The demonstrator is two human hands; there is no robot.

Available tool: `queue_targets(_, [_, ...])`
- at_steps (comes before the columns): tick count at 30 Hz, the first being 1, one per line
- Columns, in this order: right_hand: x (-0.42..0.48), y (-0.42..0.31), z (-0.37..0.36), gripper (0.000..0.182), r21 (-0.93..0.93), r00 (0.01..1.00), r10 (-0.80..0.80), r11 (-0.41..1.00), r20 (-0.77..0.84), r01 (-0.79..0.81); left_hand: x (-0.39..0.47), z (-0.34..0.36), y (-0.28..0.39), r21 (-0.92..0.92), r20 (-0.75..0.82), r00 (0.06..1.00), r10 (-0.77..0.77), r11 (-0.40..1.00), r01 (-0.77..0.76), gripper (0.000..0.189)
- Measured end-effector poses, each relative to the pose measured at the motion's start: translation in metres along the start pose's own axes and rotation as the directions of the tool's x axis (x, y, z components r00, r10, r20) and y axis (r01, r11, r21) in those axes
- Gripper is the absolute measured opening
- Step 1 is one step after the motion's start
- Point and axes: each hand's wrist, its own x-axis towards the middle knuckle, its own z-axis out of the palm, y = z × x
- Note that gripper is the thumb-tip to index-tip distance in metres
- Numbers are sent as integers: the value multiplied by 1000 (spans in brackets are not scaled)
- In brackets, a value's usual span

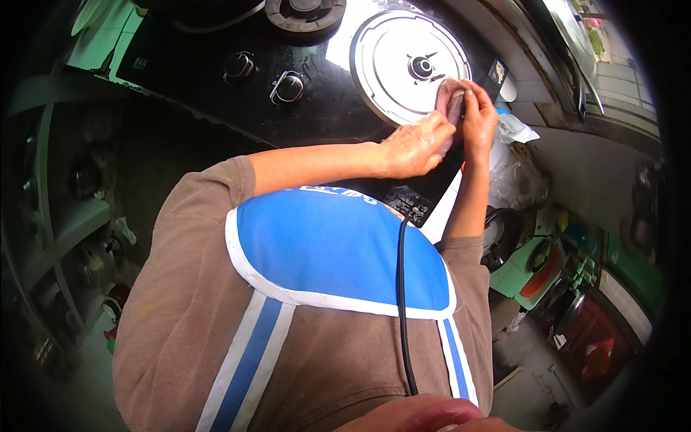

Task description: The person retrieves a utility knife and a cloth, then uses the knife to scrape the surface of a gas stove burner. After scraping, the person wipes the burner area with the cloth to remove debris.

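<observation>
A pinkish cloth (449, 100) is bunched between my two hands, at the lower right rim of a round, shiny metal burner plate (386, 89). My right hand (479, 116) pinches the cloth's upper fold between thumb and fingers. My left hand (415, 147) grips the lower part of the cloth, with its fingers curled and partly hidden. A dark ring-shaped hub (421, 67) stands in the middle of the plate, which lies on a black glass gas cooktop (324, 116). Bright light washes out much of the plate's surface.
Two control knobs (287, 87) stand left of the plate, and a second burner with a dark pan support (305, 13) lies beyond them. Clear plastic bags (515, 173) sit beyond my right arm. A window (615, 70) is at upper right. A black cable (402, 302) hangs over my blue apron (334, 248).
</observation>
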Motion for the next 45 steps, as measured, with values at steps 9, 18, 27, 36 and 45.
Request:
queue_targets(9, [66, -45, -6, 32, -42, 902, -18, 998, 432, 39, 12, 2, 5, -21, -76, 969, 233, 972, -235, 54])
queue_targets(18, [62, -29, -6, 50, -9, 717, -93, 991, 690, 137, -5, -8, -21, 32, -165, 986, 32, 999, -27, 39])
queue_targets(27, [42, -29, 10, 43, -315, 761, -354, 754, 544, 576, -3, -5, -23, 226, -138, 979, 149, 967, -115, 37])
queue_targets(36, [0, -24, -35, 40, 135, 827, 75, 974, 558, -180, -9, -22, -7, 316, -181, 900, 397, 890, -329, 37])
queue_targets(45, [17, -23, -6, 26, -179, 957, -263, 943, 121, 282, -50, -74, -21, 520, -219, 960, 172, 854, -34, 33])
